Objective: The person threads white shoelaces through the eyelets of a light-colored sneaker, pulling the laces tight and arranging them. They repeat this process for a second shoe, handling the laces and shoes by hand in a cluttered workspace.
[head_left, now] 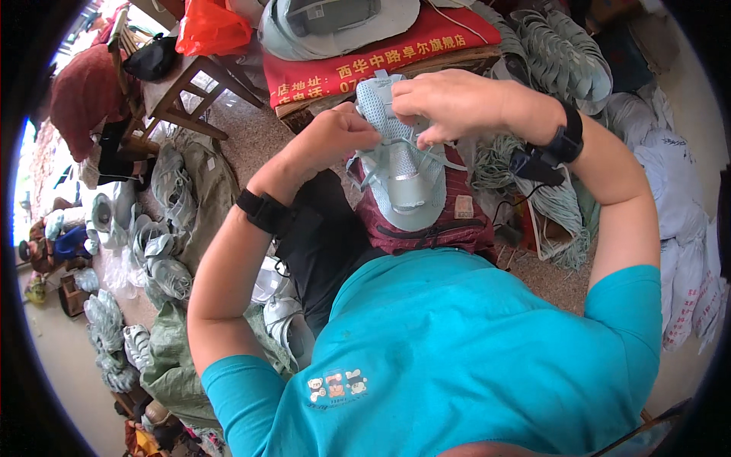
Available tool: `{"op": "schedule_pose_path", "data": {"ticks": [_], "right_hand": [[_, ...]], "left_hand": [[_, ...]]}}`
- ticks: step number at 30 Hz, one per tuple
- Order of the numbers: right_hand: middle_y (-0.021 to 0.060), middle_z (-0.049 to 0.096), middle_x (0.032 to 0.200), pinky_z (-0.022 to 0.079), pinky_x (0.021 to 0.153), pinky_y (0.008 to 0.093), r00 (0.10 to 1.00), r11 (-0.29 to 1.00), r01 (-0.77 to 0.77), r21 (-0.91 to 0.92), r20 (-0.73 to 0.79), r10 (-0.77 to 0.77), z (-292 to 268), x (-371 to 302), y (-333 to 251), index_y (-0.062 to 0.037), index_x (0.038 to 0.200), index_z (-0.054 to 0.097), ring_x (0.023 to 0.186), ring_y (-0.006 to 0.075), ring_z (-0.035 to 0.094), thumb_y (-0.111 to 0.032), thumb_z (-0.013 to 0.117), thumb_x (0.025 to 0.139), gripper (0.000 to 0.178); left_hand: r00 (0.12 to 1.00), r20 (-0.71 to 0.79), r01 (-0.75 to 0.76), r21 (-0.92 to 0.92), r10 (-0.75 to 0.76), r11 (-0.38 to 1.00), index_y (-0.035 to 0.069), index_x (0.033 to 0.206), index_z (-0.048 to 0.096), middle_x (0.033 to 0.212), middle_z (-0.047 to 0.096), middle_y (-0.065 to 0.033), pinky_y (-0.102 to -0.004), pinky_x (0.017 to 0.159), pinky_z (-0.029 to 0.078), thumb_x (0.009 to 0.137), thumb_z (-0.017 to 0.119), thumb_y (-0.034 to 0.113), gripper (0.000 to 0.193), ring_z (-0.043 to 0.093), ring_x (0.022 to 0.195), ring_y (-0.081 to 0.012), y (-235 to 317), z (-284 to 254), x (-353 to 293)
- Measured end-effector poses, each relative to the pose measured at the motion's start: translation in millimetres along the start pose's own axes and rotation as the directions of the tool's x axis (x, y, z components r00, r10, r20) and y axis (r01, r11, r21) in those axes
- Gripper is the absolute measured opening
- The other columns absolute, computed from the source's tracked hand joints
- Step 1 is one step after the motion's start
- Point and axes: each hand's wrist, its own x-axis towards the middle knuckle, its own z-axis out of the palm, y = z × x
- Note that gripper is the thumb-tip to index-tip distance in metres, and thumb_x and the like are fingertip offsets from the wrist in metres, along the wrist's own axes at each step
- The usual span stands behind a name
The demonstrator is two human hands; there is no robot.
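The pale blue shoe (415,217) sits between and just below your hands, toe toward you, on the maroon fabric (468,232) over your lap. Your left hand (333,135) appears to pinch the lace (455,161); your right hand (461,99) curls above the tongue, its grip unclear. By my judgement, lacing is partway: lace crosses the shoe, loose lengths trail, and no finished bow shows; the upper eyelets are hidden. Beyond your hands lies a red cloth (411,62); right of them hang pale cords (495,164).
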Motion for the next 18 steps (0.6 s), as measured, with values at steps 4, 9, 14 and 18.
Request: {"op": "schedule_pose_path", "data": {"ticks": [4, 9, 14, 18], "right_hand": [[0.0096, 0.057, 0.093, 0.049, 0.073, 0.0431, 0.994, 0.997, -0.050, 0.066, 0.103, 0.043, -12.7, 14.0, -2.1, -0.0022, 0.087, 0.061, 0.086, 0.0304, 0.062, -0.020, 0.075, 0.077, 0.026], [0.0092, 0.059, 0.095, 0.052, 0.076, 0.0417, 0.998, 0.996, -0.009, -0.090, -0.067, 0.003, 12.0, 18.3, 5.5, -0.0034, 0.090, 0.062, 0.088, 0.0281, 0.064, -0.022, 0.074, 0.080, 0.024], [0.0089, 0.058, 0.097, 0.052, 0.077, 0.0413, 0.924, 0.973, 0.019, -0.231, -0.369, -0.105, 30.0, 9.3, 13.5, -0.0044, 0.094, 0.060, 0.091, 0.0282, 0.063, -0.025, 0.074, 0.080, 0.029], [0.0089, 0.057, 0.097, 0.051, 0.075, 0.0418, 0.974, 0.997, 0.073, -0.035, -0.214, -0.079, 19.4, -2.0, 8.2, -0.0039, 0.091, 0.058, 0.090, 0.0291, 0.063, -0.026, 0.077, 0.077, 0.032]], "left_hand": [[0.973, 0.082, 0.204, 0.128, -0.215, 0.971, 0.001, 0.083, 0.069, 0.089, 0.055, 0.0007, -0.0238, 0.069, 0.044, 0.089, 0.070, 0.018, 0.018, 0.054, 0.079, -0.0088, 11.6, -5.6, 12.2], [0.942, 0.178, 0.203, 0.372, -0.284, 0.906, 0.002, 0.082, 0.067, 0.078, 0.059, 0.0044, -0.0230, 0.068, 0.043, 0.088, 0.070, 0.018, 0.017, 0.052, 0.074, -0.0062, 17.5, -9.7, 23.8], [0.965, 0.053, 0.248, 0.144, -0.258, 0.958, 0.003, 0.091, 0.068, 0.083, 0.062, 0.0016, -0.0232, 0.072, 0.046, 0.088, 0.070, 0.016, 0.014, 0.056, 0.079, -0.0080, 18.2, -5.2, 13.0], [0.970, -0.147, 0.183, -0.070, -0.191, 0.981, 0.002, 0.096, 0.067, 0.088, 0.061, 0.0003, -0.0235, 0.073, 0.047, 0.090, 0.070, 0.016, 0.015, 0.057, 0.081, -0.0093, -1.2, 6.4, 7.1]]}}
